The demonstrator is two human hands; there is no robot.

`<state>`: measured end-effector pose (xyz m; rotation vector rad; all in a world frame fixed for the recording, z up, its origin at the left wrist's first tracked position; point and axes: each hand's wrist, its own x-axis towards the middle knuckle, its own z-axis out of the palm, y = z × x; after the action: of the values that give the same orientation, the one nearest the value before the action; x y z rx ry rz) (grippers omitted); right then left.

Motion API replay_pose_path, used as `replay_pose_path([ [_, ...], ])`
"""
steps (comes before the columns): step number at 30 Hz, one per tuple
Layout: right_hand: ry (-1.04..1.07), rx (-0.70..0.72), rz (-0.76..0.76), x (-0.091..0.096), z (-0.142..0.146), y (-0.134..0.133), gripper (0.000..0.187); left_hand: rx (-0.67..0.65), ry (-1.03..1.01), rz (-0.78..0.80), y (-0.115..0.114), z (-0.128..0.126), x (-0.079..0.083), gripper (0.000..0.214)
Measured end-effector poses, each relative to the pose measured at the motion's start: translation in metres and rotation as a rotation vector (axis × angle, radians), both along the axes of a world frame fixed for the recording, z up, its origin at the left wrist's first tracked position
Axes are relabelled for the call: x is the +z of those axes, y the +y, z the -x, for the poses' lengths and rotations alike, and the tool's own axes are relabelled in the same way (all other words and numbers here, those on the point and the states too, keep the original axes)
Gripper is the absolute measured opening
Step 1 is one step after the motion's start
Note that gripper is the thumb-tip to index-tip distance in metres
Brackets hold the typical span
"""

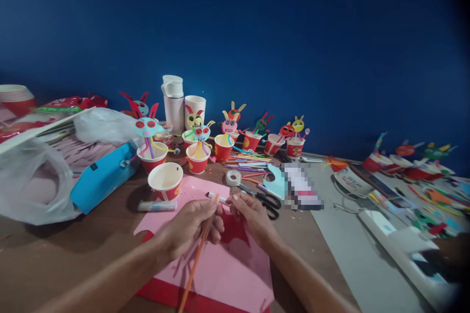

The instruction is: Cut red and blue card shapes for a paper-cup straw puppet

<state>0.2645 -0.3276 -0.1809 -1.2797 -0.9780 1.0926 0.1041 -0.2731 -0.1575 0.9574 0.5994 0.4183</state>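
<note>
My left hand [191, 227] is closed around a long orange straw [196, 259] that slants down toward me. My right hand [251, 215] is closed too, its fingertips pinching the straw's upper end beside a white marker [216, 198]. Both hands hover over a pink paper sheet [227, 269] with a red cut-out shape [233, 230] lying under them. An empty red paper cup [166, 181] stands just beyond my left hand, with a glue stick [157, 205] lying in front of it.
Red cups with paper monster faces [198, 149] line the back by the blue wall, near a white bottle [172, 100]. Scissors [268, 201], a tape roll [233, 177] and loose straws [249, 161] lie right of the sheet. A blue pouch [103, 178] and plastic bags [33, 186] sit left.
</note>
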Motion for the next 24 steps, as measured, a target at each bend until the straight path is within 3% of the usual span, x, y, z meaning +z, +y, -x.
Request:
replay_pose_path([
  [4,-0.021,-0.031,0.008,-0.008,-0.008,0.004,0.028,0.082,-0.062,-0.001,0.009,0.007,0.008,0.019],
  [10,-0.027,0.053,0.012,-0.007,0.000,0.001,0.026,0.198,-0.157,0.056,0.022,0.026,0.032,0.009],
  [16,-0.069,0.068,0.005,0.007,-0.003,-0.002,0.027,0.279,-0.169,0.123,0.037,0.046,0.025,0.008],
  [20,-0.095,0.010,-0.085,0.023,-0.010,-0.005,0.021,0.215,-0.162,0.081,0.034,0.048,0.018,0.010],
  [24,-0.253,0.056,-0.175,0.064,0.006,-0.020,0.018,0.106,-0.140,-0.034,0.025,0.045,0.018,0.015],
])
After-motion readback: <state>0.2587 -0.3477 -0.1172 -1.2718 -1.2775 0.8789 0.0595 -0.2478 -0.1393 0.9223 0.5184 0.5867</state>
